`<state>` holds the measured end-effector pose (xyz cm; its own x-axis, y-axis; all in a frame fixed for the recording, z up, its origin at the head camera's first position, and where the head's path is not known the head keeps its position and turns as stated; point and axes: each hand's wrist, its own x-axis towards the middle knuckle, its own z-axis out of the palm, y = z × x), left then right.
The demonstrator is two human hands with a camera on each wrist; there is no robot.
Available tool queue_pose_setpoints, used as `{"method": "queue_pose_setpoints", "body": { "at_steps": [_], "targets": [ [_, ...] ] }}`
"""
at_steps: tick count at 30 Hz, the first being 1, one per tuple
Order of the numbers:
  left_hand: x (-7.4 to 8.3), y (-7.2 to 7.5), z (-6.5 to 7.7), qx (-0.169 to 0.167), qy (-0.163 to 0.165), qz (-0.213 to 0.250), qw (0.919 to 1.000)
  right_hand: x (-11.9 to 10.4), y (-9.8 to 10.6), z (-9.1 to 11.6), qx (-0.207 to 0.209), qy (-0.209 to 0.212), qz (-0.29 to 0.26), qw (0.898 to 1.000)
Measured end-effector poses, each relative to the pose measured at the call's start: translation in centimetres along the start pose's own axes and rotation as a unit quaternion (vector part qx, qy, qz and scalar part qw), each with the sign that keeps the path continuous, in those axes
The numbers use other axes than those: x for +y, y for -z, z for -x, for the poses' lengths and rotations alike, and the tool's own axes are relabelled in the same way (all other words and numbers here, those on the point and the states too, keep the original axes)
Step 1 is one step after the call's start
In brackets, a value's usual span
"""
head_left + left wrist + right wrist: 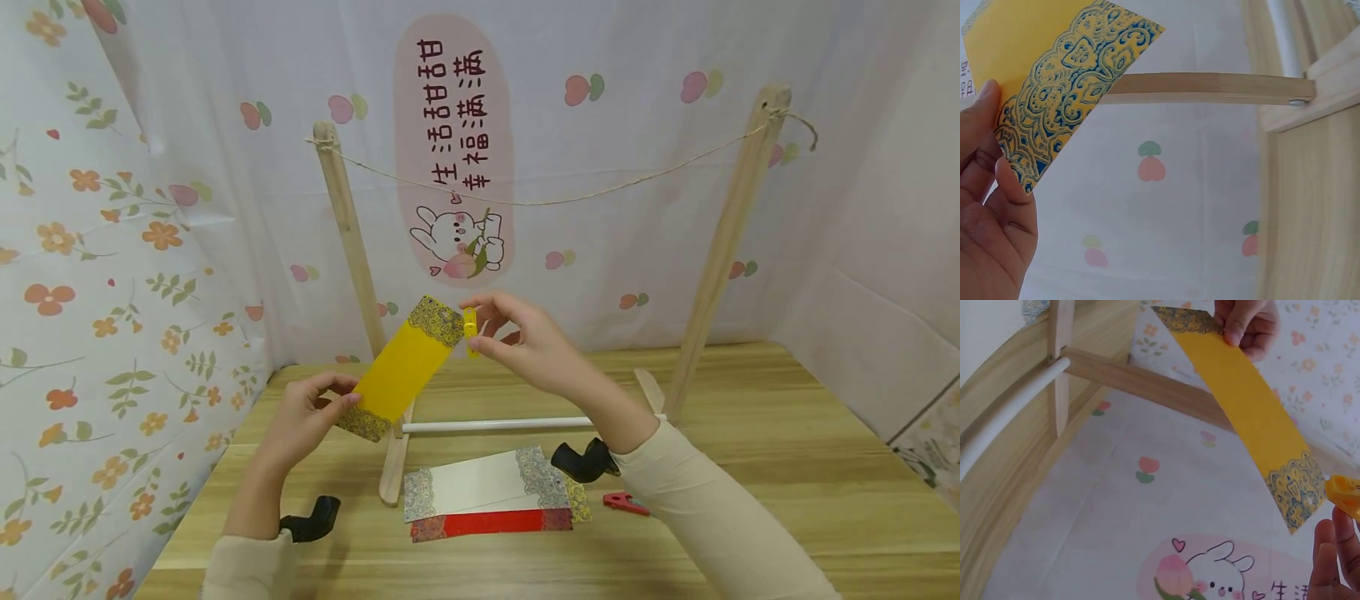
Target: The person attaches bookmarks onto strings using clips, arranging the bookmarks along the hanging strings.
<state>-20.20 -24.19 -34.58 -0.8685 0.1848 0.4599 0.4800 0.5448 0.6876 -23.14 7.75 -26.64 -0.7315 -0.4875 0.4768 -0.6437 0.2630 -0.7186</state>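
Note:
My left hand [311,412] pinches the lower end of a yellow card [407,371] with patterned lace-like bands at both ends. The card is held tilted in the air, its upper end pointing toward my right hand [528,340]. Between that hand's thumb and fingers is a yellow clothespin [470,331], right beside the card's upper patterned corner. In the right wrist view the clothespin [1342,492] has its tip at the card's edge; whether it bites the card I cannot tell. The left wrist view shows the thumb on the patterned band [1072,87].
Behind the hands a string [540,202] sags between two wooden posts [727,242], joined low down by a white rod [495,425]. On the table lie white cards [480,485], a red card [495,522] and part of a yellow patterned one. A red clothespin [624,502] lies to their right.

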Motion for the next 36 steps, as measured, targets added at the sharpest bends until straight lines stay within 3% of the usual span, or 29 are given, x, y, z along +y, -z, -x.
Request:
{"method": "queue_pose_setpoints", "body": {
  "at_steps": [10, 17, 23, 36],
  "targets": [
    [1.1, 0.1, -1.2, 0.050, -0.022, 0.048, 0.9973, -1.6, -0.3, -1.7, 0.026, 0.031, -0.012, 0.999],
    [2.0, -0.2, -1.9, 0.082, -0.021, 0.054, 0.9950, -3.0, -0.1, -3.1, 0.047, 0.047, -0.023, 0.998],
    [2.2, -0.4, -2.7, 0.105, -0.040, 0.088, 0.9897, -4.4, 0.5, -4.4, 0.060, 0.075, -0.022, 0.995],
    [2.4, -0.4, -3.6, 0.154, -0.035, 0.140, 0.9775, -6.9, 0.7, -6.6, 0.072, 0.090, -0.036, 0.993]
  ]
}}
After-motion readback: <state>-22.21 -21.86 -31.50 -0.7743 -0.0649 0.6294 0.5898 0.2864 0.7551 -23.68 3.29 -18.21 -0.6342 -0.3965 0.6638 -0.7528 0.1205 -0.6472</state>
